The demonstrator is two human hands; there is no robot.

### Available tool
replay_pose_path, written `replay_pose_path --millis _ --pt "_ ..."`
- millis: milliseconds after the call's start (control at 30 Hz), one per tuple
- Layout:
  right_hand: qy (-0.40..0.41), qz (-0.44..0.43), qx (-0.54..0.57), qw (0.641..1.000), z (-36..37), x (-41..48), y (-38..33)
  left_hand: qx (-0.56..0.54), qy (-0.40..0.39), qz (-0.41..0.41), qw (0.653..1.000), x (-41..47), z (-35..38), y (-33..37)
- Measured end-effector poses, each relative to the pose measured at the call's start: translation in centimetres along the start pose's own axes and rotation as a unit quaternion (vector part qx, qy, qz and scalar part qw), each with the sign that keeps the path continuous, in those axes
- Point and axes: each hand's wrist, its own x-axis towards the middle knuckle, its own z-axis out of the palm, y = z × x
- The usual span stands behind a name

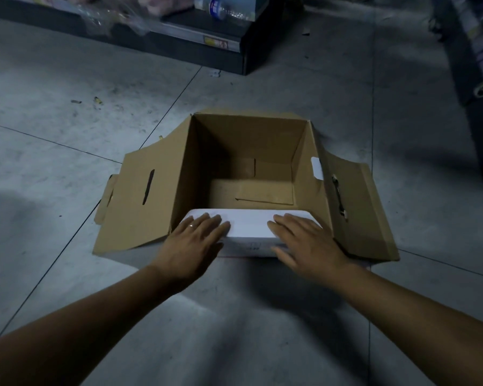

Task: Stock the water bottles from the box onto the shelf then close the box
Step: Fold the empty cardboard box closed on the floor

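Head view: left hand and right hand palm-down on the white near flap of the box, fingers straight.

Box tan — near flap white (floor grey).

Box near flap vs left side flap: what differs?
The near flap shows a white face; the left side flap shows brown. The near flap is folded in over the opening, with the left hand and right hand flat on it; the left side flap splays outward, untouched. Only the left side flap shows a slot. Both belong to one box.
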Motion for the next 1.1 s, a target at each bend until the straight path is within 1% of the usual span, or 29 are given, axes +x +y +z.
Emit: replay_pose_path --millis 100,233,333,400,500,567,633,700,767,833,933,967,1033,1100 --pt "0.040 -0.028 -0.017 0.999 0.9 -0.8 -0.4 0.015 0.018 0.012 1.000 -1.1 0.0 0.1" --pt "0.050 -0.063 -0.028 0.996 1.5 -2.8 -1.7 0.040 0.010 0.048 0.998 -3.4 0.3 0.1" --pt "0.057 -0.073 -0.028 0.995 1.1 -4.1 -3.1 0.061 0.020 0.067 0.996 -5.1 0.2 0.6" --pt "0.045 -0.082 -0.036 0.995 0.9 -5.1 -4.2 0.068 0.026 0.082 0.994 -6.7 -0.1 1.0" --pt "0.026 -0.117 -0.053 0.991 0.5 -7.1 -5.6 0.067 0.030 0.119 0.990 -9.2 -0.7 1.6" --pt "0.020 -0.133 -0.036 0.990 0.2 -8.8 -6.6 0.062 0.027 0.143 0.987 -10.9 -0.6 2.2" --pt "0.015 -0.139 -0.020 0.990 0.0 -10.1 -7.3 0.059 0.009 0.149 0.987 -12.2 -0.2 2.7" --pt "0.004 -0.136 -0.008 0.991 -0.5 -10.4 -7.7 0.049 0.001 0.140 0.989 -12.7 -0.2 3.0" --pt "-0.002 -0.121 0.003 0.993 -1.3 -9.9 -7.8 0.038 0.017 0.133 0.990 -12.4 -0.7 3.0" --pt "0.003 -0.087 0.027 0.996 -2.4 -8.7 -8.0 0.017 0.045 0.123 0.991 -11.4 -1.8 3.0" --pt "-0.016 -0.021 0.079 0.996 -4.7 -5.5 -7.7 0.019 0.086 0.098 0.991 -7.9 -4.1 2.2" --pt "-0.014 -0.018 0.077 0.997 -5.6 -4.1 -7.1 0.025 0.086 0.091 0.992 -6.4 -5.1 1.6" --pt "0.014 -0.027 0.037 0.999 -7.0 -1.0 -5.3 0.050 0.081 0.082 0.992 -3.1 -7.4 0.3" --pt "0.008 0.003 0.020 1.000 -8.5 2.1 -3.4 0.072 0.072 0.061 0.993 0.0 -9.3 -1.0"
